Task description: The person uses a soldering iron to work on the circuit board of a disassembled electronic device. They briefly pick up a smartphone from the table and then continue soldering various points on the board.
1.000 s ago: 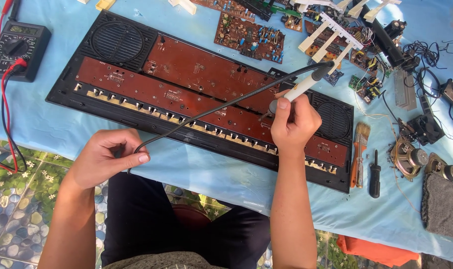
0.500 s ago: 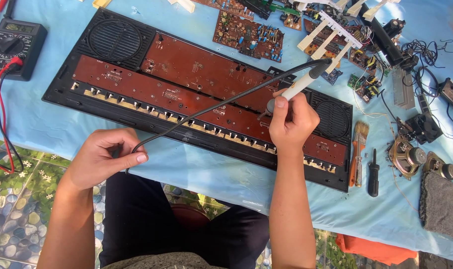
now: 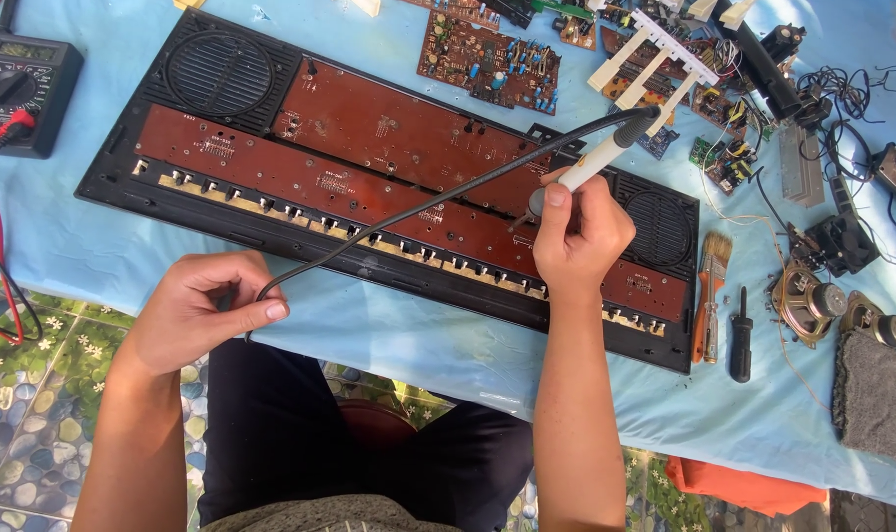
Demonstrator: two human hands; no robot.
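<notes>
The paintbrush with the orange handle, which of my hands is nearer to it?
Right. The right hand is just left of the paintbrush; the left hand is far across, holding the black cable.

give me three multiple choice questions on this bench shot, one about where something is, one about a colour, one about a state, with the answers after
1. Where does the multimeter lie?
A. at the far left of the table, beyond the opened keyboard's left end
B. beside the paintbrush on the right
C. on the person's lap

2. What colour is the cloth that covers the table?
A. white
B. light blue
C. dark green

3. What is the left hand doing?
A. resting flat and empty on the table
B. holding a screwdriver
C. pinching the black cord

Answers:
1. A, it sits in the upper left corner of the view, past the left speaker grille of the opened keyboard.
2. B, the bare cloth around the keyboard is light blue.
3. C, thumb and fingers close on the black cord that runs up to the soldering iron held in the right hand.
</notes>
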